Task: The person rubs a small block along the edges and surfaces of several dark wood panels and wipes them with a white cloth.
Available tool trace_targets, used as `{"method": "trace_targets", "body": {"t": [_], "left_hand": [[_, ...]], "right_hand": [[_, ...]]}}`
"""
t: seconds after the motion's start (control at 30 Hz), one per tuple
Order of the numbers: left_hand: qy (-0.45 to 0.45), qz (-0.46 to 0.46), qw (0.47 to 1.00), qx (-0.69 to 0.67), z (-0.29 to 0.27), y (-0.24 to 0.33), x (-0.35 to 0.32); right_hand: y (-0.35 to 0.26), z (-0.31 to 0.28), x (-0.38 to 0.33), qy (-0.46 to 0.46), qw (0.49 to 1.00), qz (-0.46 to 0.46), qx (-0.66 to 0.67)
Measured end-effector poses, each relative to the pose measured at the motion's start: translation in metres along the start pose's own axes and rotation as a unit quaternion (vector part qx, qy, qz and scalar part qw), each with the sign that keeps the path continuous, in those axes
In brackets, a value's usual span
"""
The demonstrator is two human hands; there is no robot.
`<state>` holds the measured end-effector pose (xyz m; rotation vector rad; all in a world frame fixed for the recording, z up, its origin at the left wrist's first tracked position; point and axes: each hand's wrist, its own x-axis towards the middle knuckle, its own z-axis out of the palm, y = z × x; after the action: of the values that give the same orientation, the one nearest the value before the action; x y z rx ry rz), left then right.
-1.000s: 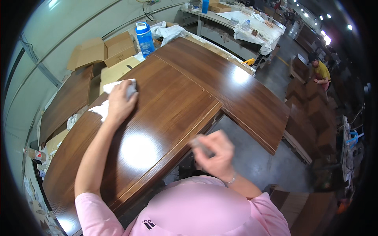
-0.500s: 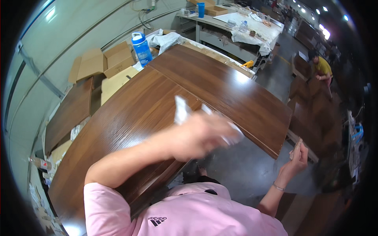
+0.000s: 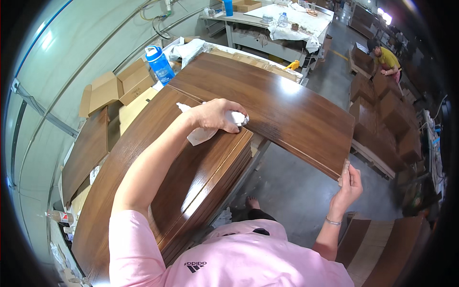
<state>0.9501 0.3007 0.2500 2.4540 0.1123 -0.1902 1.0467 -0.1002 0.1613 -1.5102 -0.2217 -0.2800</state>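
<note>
My left hand (image 3: 214, 114) is closed around a crumpled white cloth (image 3: 202, 137) over the near long edge of a dark brown wooden panel (image 3: 282, 103). One wad of the cloth pokes out past the fingertips, and a loose end hangs below the palm. That panel lies crosswise on a stack of similar brown panels (image 3: 210, 167) and juts out to the right over the floor. At its right end, my right hand (image 3: 349, 185) pinches the near corner between thumb and fingers.
Beyond the panels stand a blue bottle (image 3: 160, 66), an open cardboard box (image 3: 117, 88) and a yellow tool (image 3: 291, 65). A cluttered white workbench (image 3: 258, 21) is further back. At far right, a person in a yellow shirt (image 3: 388, 58) bends beside brown boxes (image 3: 382, 110).
My left hand, blurred before, has swung left and away from me with the cloth onto the panel's edge. My right hand has moved left from beside the panel and now grips its corner.
</note>
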Motion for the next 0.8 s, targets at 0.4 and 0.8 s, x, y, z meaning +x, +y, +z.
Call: {"method": "trace_targets", "body": {"t": [0.4,0.8], "left_hand": [[-0.041,-0.039,0.994,-0.094,-0.005,0.006,-0.002],[0.226,0.072,0.968,-0.078,0.021,0.006,-0.019]], "right_hand": [[0.008,0.018,-0.005,-0.035,0.998,0.022,0.038],[0.003,0.033,-0.019,-0.042,0.998,-0.007,-0.035]]}}
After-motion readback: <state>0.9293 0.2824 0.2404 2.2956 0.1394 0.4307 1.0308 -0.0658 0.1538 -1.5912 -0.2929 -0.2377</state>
